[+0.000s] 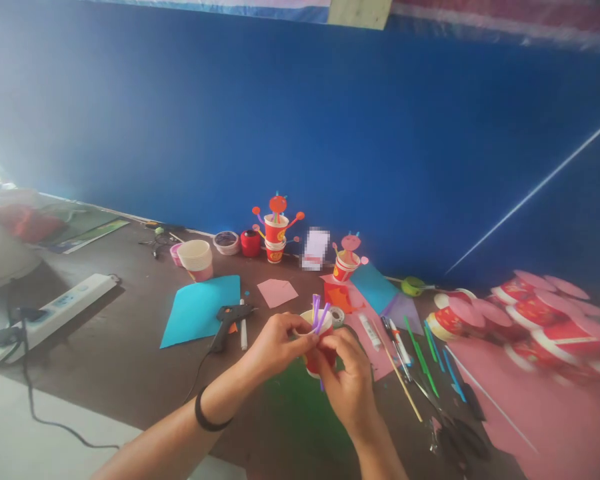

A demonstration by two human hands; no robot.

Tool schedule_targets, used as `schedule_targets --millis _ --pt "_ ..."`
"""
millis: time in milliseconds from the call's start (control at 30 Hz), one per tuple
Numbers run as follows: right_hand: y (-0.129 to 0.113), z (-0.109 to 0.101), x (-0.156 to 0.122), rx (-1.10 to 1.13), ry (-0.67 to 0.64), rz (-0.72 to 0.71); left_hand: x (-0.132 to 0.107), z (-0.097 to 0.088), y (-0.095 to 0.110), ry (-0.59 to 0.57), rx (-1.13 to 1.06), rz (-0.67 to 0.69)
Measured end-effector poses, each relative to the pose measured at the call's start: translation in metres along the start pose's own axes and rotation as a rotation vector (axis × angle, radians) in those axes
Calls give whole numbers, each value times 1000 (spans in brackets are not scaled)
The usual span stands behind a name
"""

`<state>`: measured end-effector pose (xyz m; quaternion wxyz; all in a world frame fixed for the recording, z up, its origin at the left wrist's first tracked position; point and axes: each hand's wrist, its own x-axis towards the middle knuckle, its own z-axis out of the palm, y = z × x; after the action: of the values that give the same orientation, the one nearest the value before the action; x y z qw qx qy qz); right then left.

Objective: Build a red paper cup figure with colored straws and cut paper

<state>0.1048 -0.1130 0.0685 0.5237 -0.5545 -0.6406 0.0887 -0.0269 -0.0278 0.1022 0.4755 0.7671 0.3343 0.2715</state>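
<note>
A small red paper cup (314,340) with a cream rim is held between both hands above the brown table (120,360). My left hand (276,345) pinches the cup's rim from the left, a black band on its wrist. My right hand (347,380) grips the cup's right side, with its fingers closed round two purple straws (319,313) that poke up out of the cup. A green sheet (300,407) lies under the hands.
A black glue gun (229,323) and a blue sheet (203,308) lie to the left, a white power strip (55,313) further left. Finished cup figures (276,230) stand by the blue wall. Coloured straws, markers and scissors (453,433) lie right, beside stacked red cups (530,320).
</note>
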Motion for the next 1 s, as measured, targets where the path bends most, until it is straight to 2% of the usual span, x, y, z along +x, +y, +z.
schedule_targets --millis 167,267,367,467,633,733,833,900,1000 --pt "-9 -1 0 56 -23 93 -7 4 -1 75 114 9" --pt "-12 -4 -5 46 -38 116 -12 9 0 59 142 -14" --pt "-10 -8 -14 33 0 128 -15 17 5 55 167 -28" --pt "-1 -15 -24 15 74 133 -16 30 12 80 197 -23" --pt "16 -40 -33 -97 113 79 -10 65 24 131 209 -17" --pt "21 -62 -30 -141 111 72 1 81 26 161 153 -44" --pt "36 -96 -32 -234 96 85 13 84 22 134 -52 -176" --pt "60 -129 -47 -421 56 112 20 80 16 68 -270 -291" --pt "115 -181 -92 -716 -80 106 29 70 8 53 -472 -400"
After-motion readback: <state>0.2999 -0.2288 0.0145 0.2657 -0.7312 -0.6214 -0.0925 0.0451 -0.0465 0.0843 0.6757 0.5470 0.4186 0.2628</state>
